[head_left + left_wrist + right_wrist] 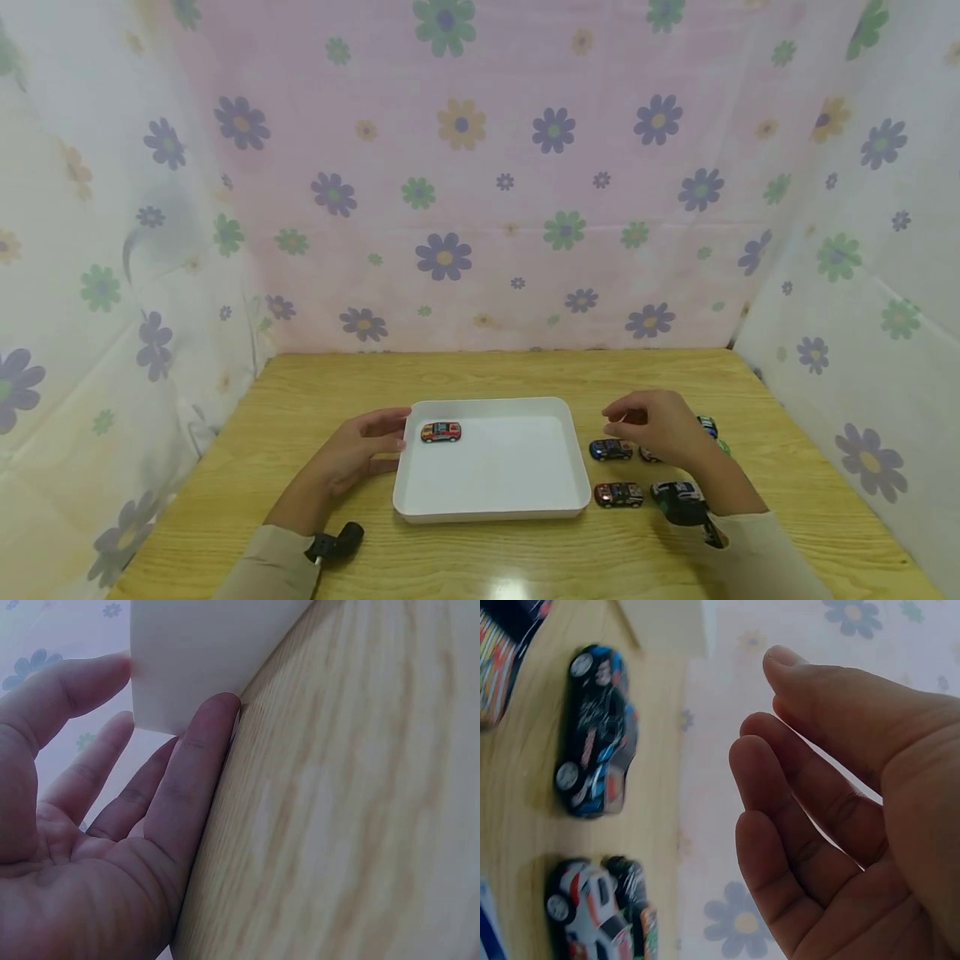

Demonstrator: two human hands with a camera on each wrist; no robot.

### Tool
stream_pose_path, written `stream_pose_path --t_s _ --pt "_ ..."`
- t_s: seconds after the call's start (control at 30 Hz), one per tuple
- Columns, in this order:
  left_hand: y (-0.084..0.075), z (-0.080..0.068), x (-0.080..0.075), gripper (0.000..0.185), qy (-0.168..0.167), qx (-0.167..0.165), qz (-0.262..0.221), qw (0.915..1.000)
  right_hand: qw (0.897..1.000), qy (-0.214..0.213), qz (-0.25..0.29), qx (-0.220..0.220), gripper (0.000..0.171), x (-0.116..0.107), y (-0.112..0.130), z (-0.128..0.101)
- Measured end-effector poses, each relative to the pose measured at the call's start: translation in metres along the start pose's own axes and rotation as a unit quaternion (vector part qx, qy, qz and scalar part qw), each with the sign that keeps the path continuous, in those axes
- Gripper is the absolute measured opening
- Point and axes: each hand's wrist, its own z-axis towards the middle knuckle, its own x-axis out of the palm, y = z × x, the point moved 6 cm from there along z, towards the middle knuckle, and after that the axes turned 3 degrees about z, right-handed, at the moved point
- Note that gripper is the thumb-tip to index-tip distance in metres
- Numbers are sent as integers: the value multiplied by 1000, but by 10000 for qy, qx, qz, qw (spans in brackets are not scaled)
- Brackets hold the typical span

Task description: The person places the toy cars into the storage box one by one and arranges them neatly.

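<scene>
A white rectangular tray [495, 471] stands on the table, with a red and yellow toy car [441, 432] inside near its back left corner. My left hand [354, 450] is at the tray's left side, its fingertips touching the outer wall [202, 656] in the left wrist view. To the right of the tray, my right hand [658, 427] hovers above several toy cars, fingers loosely bent and holding nothing. Nearest to it is a dark blue car [596, 731]. A white and orange car [592, 907] lies beside that one, partly hidden by the hand in the head view.
A red and black toy car [618, 495] sits close to the tray's right front corner. Another blue car [707, 427] shows behind the right wrist. The wooden table [480, 558] is enclosed by flowered cloth [495, 208] at the back and both sides.
</scene>
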Motion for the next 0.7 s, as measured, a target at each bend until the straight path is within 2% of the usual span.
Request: stream_pose_path --t_s 0.27,0.7 --pt "1 0 0 63 15 19 -6 10000 9992 6 -336 232 26 -5 -18 -2" --pt "0 -1 0 64 97 109 -6 9999 9990 220 -141 374 26 -6 -43 -6"
